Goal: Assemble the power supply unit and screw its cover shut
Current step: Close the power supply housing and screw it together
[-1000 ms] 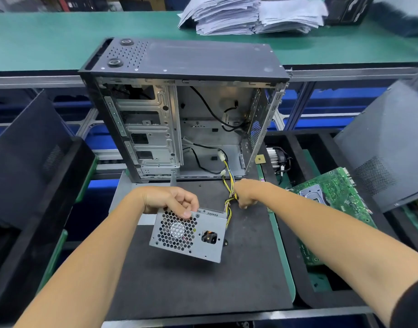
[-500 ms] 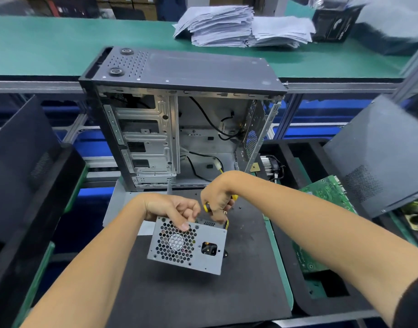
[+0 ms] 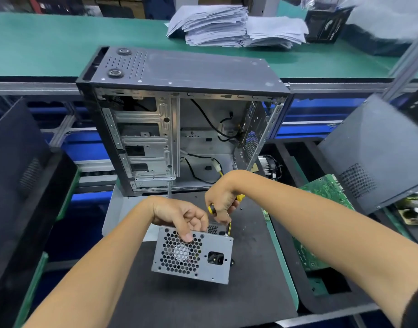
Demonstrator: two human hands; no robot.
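The power supply unit (image 3: 192, 255) is clamped at its top edge by the left grip (image 3: 182, 216); at two o'clock, nearest its cable corner, a yellow-handled screwdriver (image 3: 212, 207) is clenched in the right grip (image 3: 221, 197).

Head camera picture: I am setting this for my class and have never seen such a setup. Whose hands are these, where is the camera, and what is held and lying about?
The camera sits on a person's head, looking down at their own bare hands. The left hand holds a grey power supply above a dark mat. The right hand grips a yellow-and-black screwdriver at the supply's top edge. Behind stands an open computer case. A green circuit board lies to the right, and paper stacks on the far bench.
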